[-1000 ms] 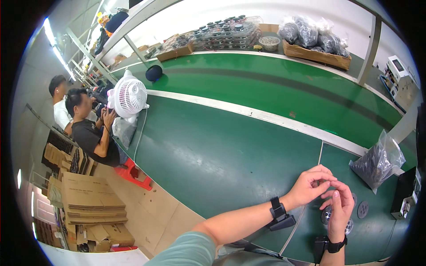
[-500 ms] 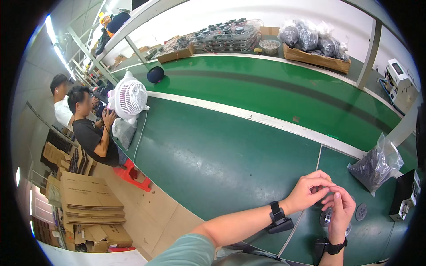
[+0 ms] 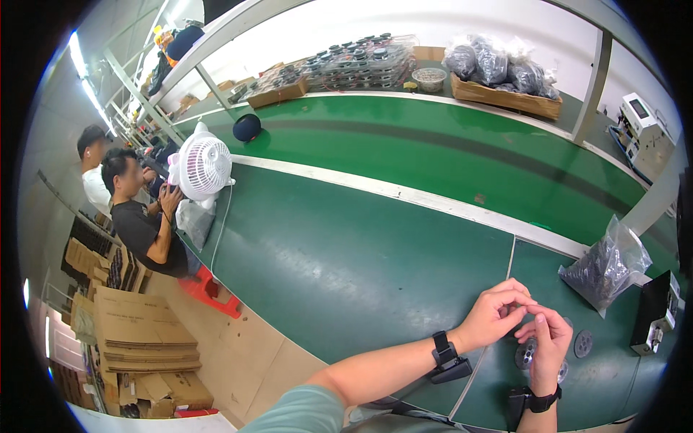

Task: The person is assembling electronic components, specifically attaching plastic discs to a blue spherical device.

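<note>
Over the green table at the lower right, my left hand (image 3: 497, 312) and my right hand (image 3: 550, 340) meet at the fingertips. Both are closed, thumbs bent toward the fingers. Whatever they pinch, if anything, is too small or hidden to make out. Grey round discs with holes lie about my right hand: one disc (image 3: 525, 353) shows between the two hands, partly covered. Another disc (image 3: 583, 343) rests flat just to the right, and a third disc (image 3: 563, 372) peeks out beside my right wrist. Each wrist wears a black strap with a small device.
Beyond my hands stands a clear bag of dark parts (image 3: 605, 267), with a black metal box (image 3: 655, 315) to its right. A white fan (image 3: 203, 167) is at the table's far left end, near two people. Across the green belt (image 3: 404, 137) sits a carton of bagged parts (image 3: 505, 97).
The whole view has shifted slightly, so everything appears a little further left. My hands keep nearly the same pose, fingertips still together.
</note>
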`<state>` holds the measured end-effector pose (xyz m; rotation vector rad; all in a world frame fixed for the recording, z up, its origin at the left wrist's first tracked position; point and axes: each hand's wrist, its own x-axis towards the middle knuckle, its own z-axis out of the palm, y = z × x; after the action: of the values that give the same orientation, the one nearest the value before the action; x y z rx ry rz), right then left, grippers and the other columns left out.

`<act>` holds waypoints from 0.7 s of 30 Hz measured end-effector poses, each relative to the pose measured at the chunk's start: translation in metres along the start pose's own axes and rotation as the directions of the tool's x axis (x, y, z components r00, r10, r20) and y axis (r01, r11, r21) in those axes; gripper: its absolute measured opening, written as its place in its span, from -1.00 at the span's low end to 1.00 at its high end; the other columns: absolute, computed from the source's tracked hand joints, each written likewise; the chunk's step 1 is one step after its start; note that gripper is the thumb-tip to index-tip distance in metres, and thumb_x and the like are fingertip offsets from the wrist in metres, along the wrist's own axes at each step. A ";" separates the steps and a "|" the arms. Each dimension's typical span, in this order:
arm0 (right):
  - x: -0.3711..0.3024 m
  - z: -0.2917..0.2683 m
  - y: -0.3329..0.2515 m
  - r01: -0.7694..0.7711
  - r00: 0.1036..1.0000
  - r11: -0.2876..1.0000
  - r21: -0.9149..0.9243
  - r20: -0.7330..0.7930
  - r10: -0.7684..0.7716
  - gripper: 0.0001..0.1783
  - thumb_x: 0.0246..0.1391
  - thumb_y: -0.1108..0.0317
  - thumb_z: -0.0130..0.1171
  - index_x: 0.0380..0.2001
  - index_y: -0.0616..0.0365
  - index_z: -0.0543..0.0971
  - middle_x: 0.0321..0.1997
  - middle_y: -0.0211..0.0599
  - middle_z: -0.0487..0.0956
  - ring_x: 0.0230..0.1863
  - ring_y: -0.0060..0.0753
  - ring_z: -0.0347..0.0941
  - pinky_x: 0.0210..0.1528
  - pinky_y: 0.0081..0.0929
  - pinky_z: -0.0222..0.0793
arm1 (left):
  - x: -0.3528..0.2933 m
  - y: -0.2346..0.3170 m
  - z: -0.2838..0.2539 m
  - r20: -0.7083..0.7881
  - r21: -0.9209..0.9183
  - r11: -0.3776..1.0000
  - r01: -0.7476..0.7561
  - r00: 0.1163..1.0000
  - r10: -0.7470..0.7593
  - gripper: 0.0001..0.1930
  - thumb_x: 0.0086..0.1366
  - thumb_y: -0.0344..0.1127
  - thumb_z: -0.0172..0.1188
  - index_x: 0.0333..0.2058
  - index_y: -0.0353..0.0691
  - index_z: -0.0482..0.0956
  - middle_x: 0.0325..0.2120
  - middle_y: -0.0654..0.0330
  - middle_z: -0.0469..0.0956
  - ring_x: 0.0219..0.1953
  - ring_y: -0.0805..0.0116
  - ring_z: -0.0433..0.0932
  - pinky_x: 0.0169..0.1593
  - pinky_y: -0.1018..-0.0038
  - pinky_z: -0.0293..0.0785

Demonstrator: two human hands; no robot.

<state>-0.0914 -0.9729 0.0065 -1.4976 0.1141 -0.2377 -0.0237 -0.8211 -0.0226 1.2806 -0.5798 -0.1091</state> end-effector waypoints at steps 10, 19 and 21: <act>0.000 0.000 -0.005 -0.022 1.000 1.000 0.014 0.020 0.022 -0.75 0.34 0.37 0.11 -0.13 0.37 0.63 -0.25 -0.21 0.69 -0.52 -0.51 0.58 -0.50 -0.65 0.45 | 0.000 0.000 -0.001 0.018 -0.011 1.000 0.015 1.000 -0.014 -0.86 0.35 -0.53 0.15 -0.18 -0.26 0.66 -0.18 0.26 0.54 -0.31 0.61 0.46 -0.33 0.64 0.38; 0.000 -0.001 -0.003 -0.028 1.000 0.999 0.027 0.008 0.028 -0.76 0.35 0.38 0.09 -0.15 0.37 0.62 -0.23 -0.19 0.69 -0.53 -0.50 0.57 -0.50 -0.65 0.45 | -0.001 -0.002 -0.001 0.037 -0.033 0.999 -0.004 0.999 0.005 -0.81 0.38 -0.53 0.13 -0.12 -0.26 0.67 -0.14 0.23 0.51 -0.23 0.51 0.47 -0.21 0.58 0.41; 0.000 0.000 -0.005 -0.033 0.999 0.999 0.036 0.004 0.033 -0.76 0.35 0.38 0.08 -0.16 0.37 0.61 -0.23 -0.19 0.68 -0.54 -0.50 0.57 -0.50 -0.65 0.45 | 0.000 -0.002 -0.001 0.041 -0.029 0.999 -0.020 0.999 0.021 -0.82 0.38 -0.51 0.12 -0.11 -0.26 0.66 -0.15 0.23 0.51 -0.22 0.51 0.47 -0.21 0.59 0.40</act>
<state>-0.0916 -0.9734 0.0111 -1.4594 0.1315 -0.2099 -0.0225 -0.8209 -0.0241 1.2471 -0.6245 -0.1266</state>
